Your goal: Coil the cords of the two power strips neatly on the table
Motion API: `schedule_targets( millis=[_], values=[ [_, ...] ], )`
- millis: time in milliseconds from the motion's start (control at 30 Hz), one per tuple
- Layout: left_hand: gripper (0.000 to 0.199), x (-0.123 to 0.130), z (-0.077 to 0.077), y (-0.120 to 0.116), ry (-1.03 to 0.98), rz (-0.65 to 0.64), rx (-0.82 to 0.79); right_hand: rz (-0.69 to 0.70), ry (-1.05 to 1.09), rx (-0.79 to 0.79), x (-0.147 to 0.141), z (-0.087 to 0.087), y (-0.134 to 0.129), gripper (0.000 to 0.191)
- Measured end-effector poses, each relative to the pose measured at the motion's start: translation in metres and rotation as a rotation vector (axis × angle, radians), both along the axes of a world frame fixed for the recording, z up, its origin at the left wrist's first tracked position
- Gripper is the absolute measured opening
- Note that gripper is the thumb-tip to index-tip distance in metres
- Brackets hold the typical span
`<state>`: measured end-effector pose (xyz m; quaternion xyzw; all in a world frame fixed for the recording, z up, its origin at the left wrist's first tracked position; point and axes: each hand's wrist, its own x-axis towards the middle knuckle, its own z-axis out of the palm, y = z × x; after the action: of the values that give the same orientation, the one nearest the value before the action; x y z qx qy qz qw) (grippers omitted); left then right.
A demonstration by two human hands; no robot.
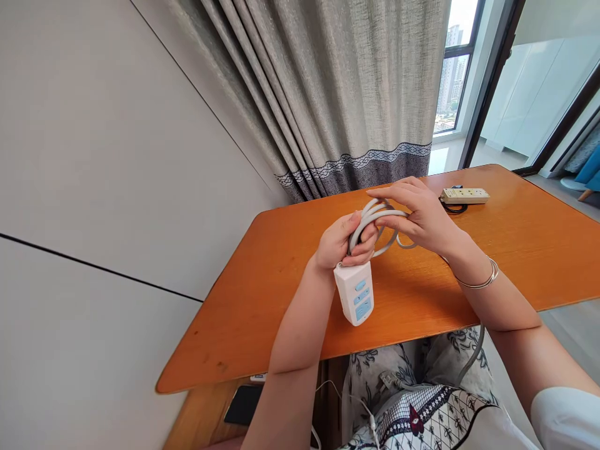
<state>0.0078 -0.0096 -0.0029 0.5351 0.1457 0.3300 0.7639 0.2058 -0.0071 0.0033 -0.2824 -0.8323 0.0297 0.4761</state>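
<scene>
Loops of a light grey power cord (372, 215) are bunched in my left hand (341, 240), whose fingers are closed round them. Just below that hand, a white power strip (355, 297) with blue sockets hangs upright over the table's near side. My right hand (422, 212) grips the far right side of the loops, thumb below and fingers above. A loose bend of cord dangles under the coil. More grey cord passes over the table's front edge beside my right forearm, down to my lap, where a plug (388, 379) lies.
The orange-brown wooden table (281, 294) stands against a pale wall panel on the left. At its back right lies a second, cream power strip (465, 196) with a black cord. A grey curtain (365, 81) hangs behind. A dark phone (244, 403) rests lower left, below the tabletop.
</scene>
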Motion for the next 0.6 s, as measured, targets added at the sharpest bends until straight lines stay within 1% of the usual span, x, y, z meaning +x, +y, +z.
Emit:
schedule_targets(
  millis=[133,300,367,467,533,600],
  values=[
    [0.057,0.002,0.004,-0.001,-0.02,-0.005,-0.171,0.138,0.092,-0.22,0.004,0.003,0.0,0.031],
    [0.059,0.005,0.006,-0.001,-0.058,0.012,-0.261,0.324,0.196,-0.463,0.009,0.007,0.002,0.028],
    [0.058,0.006,0.005,-0.002,-0.071,0.02,-0.243,0.415,0.231,-0.556,0.01,0.007,0.003,0.03],
    [0.054,0.007,0.006,-0.006,-0.063,0.022,-0.157,0.573,0.27,-0.683,0.011,0.007,0.005,0.037],
    [0.052,0.008,0.006,-0.008,-0.042,0.03,-0.111,0.663,0.314,-0.734,0.01,0.006,0.005,0.044],
    [0.051,0.01,0.006,-0.009,-0.043,0.03,-0.085,0.718,0.367,-0.769,0.008,0.005,0.006,0.046]
  ],
)
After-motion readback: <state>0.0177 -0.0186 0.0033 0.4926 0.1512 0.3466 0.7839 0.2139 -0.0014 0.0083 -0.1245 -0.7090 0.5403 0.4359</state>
